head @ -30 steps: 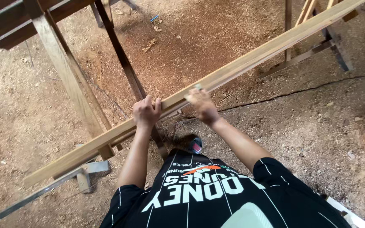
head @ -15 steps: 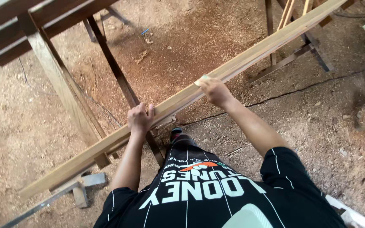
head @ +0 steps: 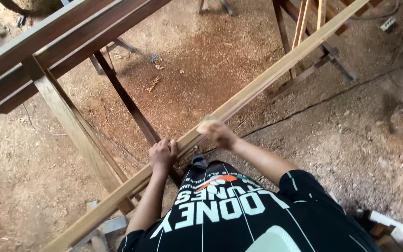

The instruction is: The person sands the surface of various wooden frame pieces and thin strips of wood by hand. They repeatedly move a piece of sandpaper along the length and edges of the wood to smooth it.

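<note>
Head view: left hand clenched around a long pale wooden strip, fingers wrapped over its top. Right hand pressed on the same strip farther along, grip unclear through blur. Strip slanting above sawdust-strewn floor, beside dark wooden trestle.

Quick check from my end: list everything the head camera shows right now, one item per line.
long wooden strip: one, pale tan, diagonal across the frame
dark wooden beams: a few, brown, upper left
trestle legs: several, brown, under the beams
wooden stand: one, brown, upper right
cable: one, dark, on the dirt floor at right
left hand: gripping the strip
right hand: on the strip, blurred
</note>
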